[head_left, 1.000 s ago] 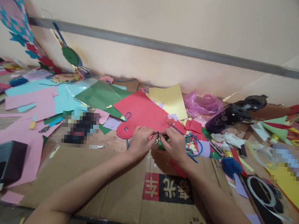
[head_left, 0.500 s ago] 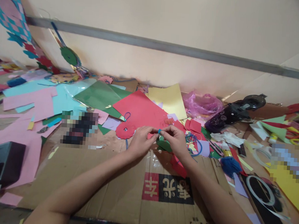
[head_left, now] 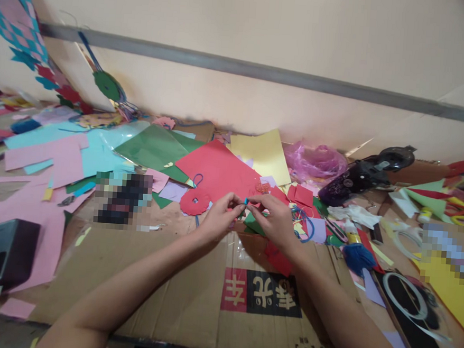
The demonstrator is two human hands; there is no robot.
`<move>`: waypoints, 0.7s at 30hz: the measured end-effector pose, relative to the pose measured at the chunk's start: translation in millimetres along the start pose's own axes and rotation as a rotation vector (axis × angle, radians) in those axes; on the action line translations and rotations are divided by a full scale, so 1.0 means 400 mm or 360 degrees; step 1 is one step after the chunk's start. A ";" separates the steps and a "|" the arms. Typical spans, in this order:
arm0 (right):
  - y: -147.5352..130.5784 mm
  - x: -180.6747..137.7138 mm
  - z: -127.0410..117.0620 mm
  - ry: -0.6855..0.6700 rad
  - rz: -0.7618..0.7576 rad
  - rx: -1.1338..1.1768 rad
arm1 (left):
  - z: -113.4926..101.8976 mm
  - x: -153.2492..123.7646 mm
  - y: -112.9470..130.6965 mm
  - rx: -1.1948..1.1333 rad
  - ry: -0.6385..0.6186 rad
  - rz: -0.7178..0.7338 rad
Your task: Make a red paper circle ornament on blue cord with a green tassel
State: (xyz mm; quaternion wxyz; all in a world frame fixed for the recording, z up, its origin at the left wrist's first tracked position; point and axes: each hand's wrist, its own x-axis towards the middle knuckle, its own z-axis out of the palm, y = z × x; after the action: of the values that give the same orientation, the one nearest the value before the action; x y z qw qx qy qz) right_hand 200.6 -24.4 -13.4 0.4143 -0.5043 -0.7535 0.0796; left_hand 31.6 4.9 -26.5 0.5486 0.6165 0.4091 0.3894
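Observation:
Above the middle of the cardboard, my left hand [head_left: 221,217] and my right hand [head_left: 273,218] meet with their fingertips pinched together. Between them shows a small blue piece [head_left: 246,201], with something thin and dark green just under it; its exact kind is too small to make out. Below my right fingers lies a piece of green paper [head_left: 254,224]. Left of my left hand is a red scalloped paper disc [head_left: 194,200] with a hole and a blue cord loop. A red paper piece [head_left: 278,258] lies under my right wrist.
Flattened cardboard [head_left: 160,296] spans the front. Coloured sheets, including a red sheet [head_left: 216,165], lie behind my hands. To the right are a dark bottle [head_left: 351,179], blue yarn [head_left: 358,258], tape and a phone [head_left: 412,324]. A black box [head_left: 6,256] stands at left.
My fingertips have shifted slightly around the blue piece, and less of it shows. My right hand is turned a little more over it. The surroundings are unchanged.

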 end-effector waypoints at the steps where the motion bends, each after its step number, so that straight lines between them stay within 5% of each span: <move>1: 0.003 -0.001 0.001 0.0007 -0.0065 -0.0094 | -0.001 -0.002 0.002 0.0050 0.0008 0.0012; 13: -0.004 -0.005 0.007 0.0007 -0.0603 -0.0822 | -0.002 -0.013 0.009 0.0515 0.0033 0.0126; 21: -0.005 -0.010 0.021 0.0063 -0.0379 -0.0639 | -0.004 -0.016 0.022 0.0668 -0.0014 0.0181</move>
State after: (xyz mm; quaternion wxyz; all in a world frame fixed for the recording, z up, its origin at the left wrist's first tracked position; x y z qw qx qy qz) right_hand 194.1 -26.1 -19.8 0.3269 -0.4855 -0.8001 -0.1312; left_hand 28.2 -1.1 -17.7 0.3872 0.7410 0.4433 0.3232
